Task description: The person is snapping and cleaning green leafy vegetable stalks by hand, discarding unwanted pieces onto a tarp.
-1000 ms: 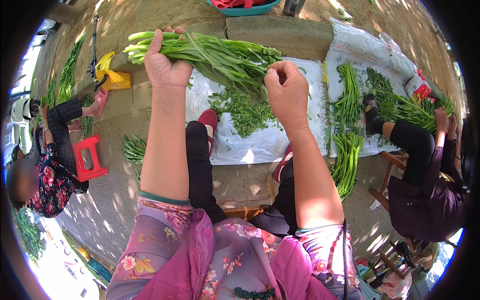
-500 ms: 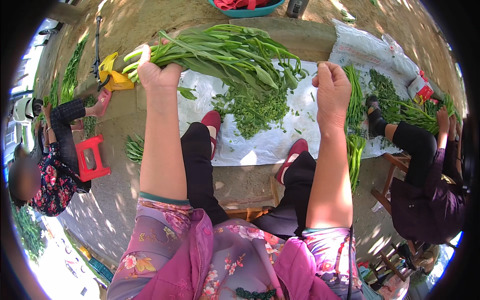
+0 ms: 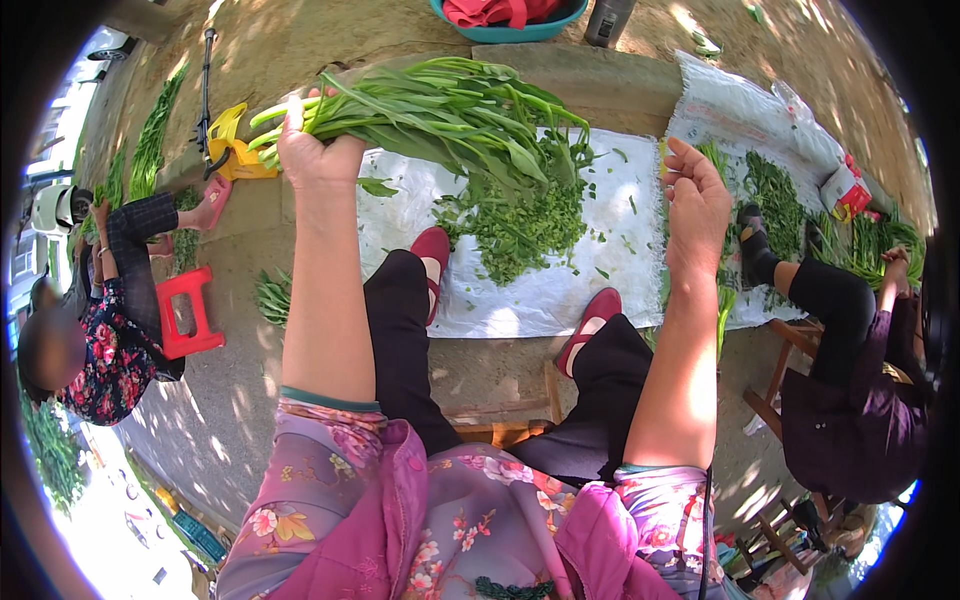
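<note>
My left hand [image 3: 315, 160] is closed round the pale stem ends of a bunch of long-leaved green vegetables [image 3: 440, 115]. The leafy tips point right and hang above a heap of torn leaves [image 3: 530, 230] on the white woven sheet [image 3: 400, 225]. My right hand [image 3: 697, 200] is raised over the sheet's right part, apart from the bunch. Its fingers are loosely spread, and no held thing shows in them. A small yellowish bit beside the fingertips is too small to name. Behind this hand, green stems [image 3: 725, 300] are partly hidden.
A person in dark clothes [image 3: 850, 400] sits at the right near more greens [image 3: 775, 195]. Another person [image 3: 110, 340] is at the left, by a red stool [image 3: 187, 312]. A yellow bag [image 3: 238, 150] lies at the left. A teal basin [image 3: 515, 30] stands beyond the curb [image 3: 600, 85].
My right hand has moved rightward, and its pinched fingers have loosened and spread. The left hand still holds the bunch, slightly lower. The person at right has brought their hands off the greens.
</note>
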`<state>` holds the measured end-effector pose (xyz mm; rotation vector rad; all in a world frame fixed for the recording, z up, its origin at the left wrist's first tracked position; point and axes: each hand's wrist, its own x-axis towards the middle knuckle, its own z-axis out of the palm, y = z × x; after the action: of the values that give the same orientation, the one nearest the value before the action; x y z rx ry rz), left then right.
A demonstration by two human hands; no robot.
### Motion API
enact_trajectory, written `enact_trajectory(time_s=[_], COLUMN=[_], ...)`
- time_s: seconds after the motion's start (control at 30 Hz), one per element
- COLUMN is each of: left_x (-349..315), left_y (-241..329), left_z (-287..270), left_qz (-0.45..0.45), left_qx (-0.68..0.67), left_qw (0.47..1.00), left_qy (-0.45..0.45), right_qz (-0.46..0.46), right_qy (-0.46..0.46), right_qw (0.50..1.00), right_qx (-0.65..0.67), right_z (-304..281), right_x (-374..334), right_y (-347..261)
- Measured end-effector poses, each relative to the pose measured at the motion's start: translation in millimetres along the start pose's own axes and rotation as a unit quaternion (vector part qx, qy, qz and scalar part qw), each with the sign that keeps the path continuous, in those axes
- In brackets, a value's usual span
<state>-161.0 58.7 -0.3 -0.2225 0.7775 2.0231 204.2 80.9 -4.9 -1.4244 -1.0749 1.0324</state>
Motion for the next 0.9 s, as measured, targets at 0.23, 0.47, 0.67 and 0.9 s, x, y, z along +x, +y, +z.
enact_trajectory(time_s=[0.23, 0.47, 0.67, 0.9], left_x=[-21.0, -24.6, -31.3, -45.7], left_y=[-18.1, -34.4, -48.3, -61.6], left_z=[15.2, 19.7, 22.5, 28.9], left_qz=[0.024, 0.023, 0.032, 0.03], left_qx=[0.027, 0.009, 0.034, 0.088], left_qw=[0.999, 1.0, 0.999, 0.995], left_qy=[-0.009, -0.003, -0.009, -0.031], right_qz=[0.001, -0.011, -0.033, -0.007], right_qy=[-0.072, -0.129, -0.162, -0.182], right_qw=[0.997, 0.991, 0.985, 0.982], right_qx=[0.008, 0.01, -0.05, -0.053], right_z=[2.2, 29.1, 48.8, 62.5], right_x=[-5.1, -21.1, -33.7, -48.0], right_y=[-1.5, -3.4, -0.5, -12.2])
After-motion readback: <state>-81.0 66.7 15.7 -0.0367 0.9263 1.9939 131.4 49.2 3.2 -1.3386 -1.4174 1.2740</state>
